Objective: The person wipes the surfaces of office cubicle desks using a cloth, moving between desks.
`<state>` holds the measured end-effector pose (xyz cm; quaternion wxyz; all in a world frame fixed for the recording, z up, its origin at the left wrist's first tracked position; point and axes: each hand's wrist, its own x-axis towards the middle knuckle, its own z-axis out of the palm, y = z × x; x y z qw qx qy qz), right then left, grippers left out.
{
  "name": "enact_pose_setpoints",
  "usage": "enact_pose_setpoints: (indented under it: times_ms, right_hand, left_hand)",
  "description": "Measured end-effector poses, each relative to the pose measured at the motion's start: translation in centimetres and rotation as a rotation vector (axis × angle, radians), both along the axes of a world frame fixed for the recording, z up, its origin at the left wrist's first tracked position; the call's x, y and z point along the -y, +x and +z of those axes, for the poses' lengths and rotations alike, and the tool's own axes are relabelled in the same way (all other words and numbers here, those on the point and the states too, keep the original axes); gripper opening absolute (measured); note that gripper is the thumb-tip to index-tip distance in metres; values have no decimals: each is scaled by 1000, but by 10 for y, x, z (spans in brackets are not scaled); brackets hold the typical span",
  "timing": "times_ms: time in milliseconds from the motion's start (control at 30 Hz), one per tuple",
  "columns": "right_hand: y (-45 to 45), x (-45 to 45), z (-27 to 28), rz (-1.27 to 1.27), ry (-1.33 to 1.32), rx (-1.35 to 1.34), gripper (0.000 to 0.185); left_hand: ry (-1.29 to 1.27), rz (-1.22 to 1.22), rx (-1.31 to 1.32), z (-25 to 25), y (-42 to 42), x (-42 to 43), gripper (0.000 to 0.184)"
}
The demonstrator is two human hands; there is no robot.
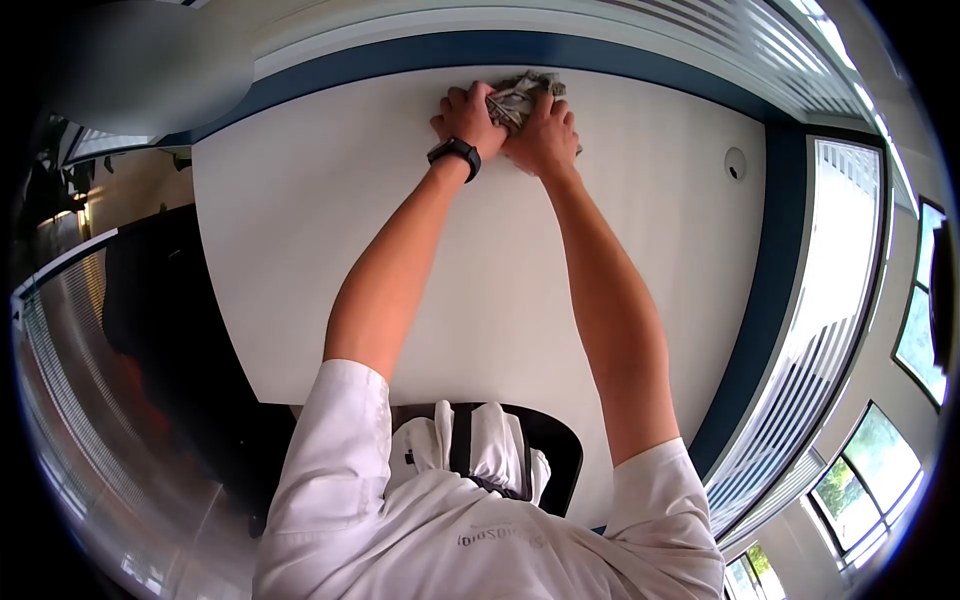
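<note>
A crumpled grey patterned cloth lies bunched on the white desk, close to its far edge. My left hand, below which a black watch sits on the wrist, grips the cloth's left side. On the other side my right hand presses into the same cloth with fingers curled over it. Both arms reach straight forward, and the two hands nearly touch at the thumbs. Part of the cloth is hidden under the palms.
A dark blue panel strip borders the desk at the back and right. A round cable hole is near the far right corner. Slatted glass partitions rise beyond. A black chair stands at the near edge.
</note>
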<state>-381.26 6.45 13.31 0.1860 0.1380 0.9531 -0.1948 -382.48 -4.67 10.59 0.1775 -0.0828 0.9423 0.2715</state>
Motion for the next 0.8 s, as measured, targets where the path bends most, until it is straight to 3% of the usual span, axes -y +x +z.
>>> enact_pose_setpoints:
  times_ms: [100,200,567,700,767,800]
  right_hand:
    - [48,3,7,-16,-6,-41,78]
    - [122,1,2,-43,1,-49,90]
    - [363,-16,8,-293,-39,-39,89]
    - [416,-18,-6,-320,-34,-119,93]
    - [431,-13,-7,-297,-24,-197,98]
    - [441,-10,-2,-306,-27,-205,98]
  left_hand:
    - [-20,-126,26,4,37,7,55]
    - [-20,-226,98,14,96,7,58]
    - [-115,-688,135,23,295,-23,62]
    - [-218,-948,-143,7,348,-28,59]
    - [-307,-949,-606,-13,369,-26,59]
    - [-311,-957,-614,-13,380,-23,59]
